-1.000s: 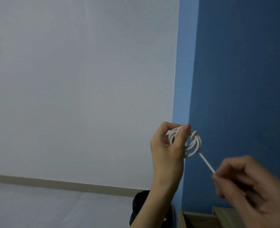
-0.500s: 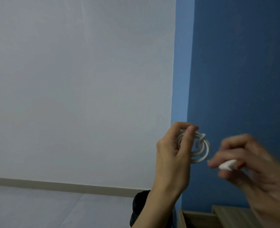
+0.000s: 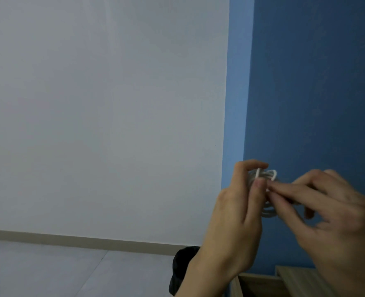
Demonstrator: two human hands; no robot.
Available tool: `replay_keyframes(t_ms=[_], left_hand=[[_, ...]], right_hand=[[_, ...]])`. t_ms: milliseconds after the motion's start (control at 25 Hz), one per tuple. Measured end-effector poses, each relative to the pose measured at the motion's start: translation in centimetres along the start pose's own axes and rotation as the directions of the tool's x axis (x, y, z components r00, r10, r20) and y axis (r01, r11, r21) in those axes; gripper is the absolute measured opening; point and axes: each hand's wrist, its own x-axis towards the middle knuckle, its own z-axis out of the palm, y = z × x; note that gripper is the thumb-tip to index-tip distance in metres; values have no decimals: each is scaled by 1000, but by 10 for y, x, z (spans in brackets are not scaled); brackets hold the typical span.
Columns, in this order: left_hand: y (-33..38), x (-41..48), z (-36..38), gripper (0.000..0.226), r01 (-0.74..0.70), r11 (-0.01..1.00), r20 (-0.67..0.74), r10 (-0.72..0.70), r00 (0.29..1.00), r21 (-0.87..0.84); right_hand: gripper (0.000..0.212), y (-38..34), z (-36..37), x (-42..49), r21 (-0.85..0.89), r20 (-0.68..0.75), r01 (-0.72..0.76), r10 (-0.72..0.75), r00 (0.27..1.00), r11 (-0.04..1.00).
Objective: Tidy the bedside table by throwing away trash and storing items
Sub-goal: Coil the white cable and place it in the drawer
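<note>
A coiled white cable (image 3: 268, 213) is held up in front of the blue wall. My left hand (image 3: 239, 215) pinches the coil between thumb and fingers, with loops showing above the thumb and below it. My right hand (image 3: 331, 211) has come in from the right, its fingertips pressed against the coil and pinching the cable's loose end. Most of the coil is hidden between the two hands. The wooden bedside table (image 3: 295, 279) shows only as an edge at the bottom right.
A white wall (image 3: 104, 116) fills the left, a blue wall (image 3: 314, 82) the right. A dark bin or bag (image 3: 181, 271) sits on the pale floor (image 3: 48, 269) by the table's left side.
My right hand moved left from pulling the cable's end out straight to pressing it against the coil. The left hand kept its hold and dropped slightly.
</note>
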Motion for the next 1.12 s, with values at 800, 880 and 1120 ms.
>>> replay_keyframes(t_ms=[800,880,1120], left_hand=[[-7,-9,-3,44,-89,892,-55,126,991,444],[-9,-7,-2,47,-128,830,-63,192,979,543],[-14,4,-15,33,51,962,-227,12,974,268]], right_hand=[[22,2,23,14,501,485,-548,307,819,670],[22,0,24,12,504,405,-486,301,863,714],[58,24,8,-9,744,607,-650,251,754,154]])
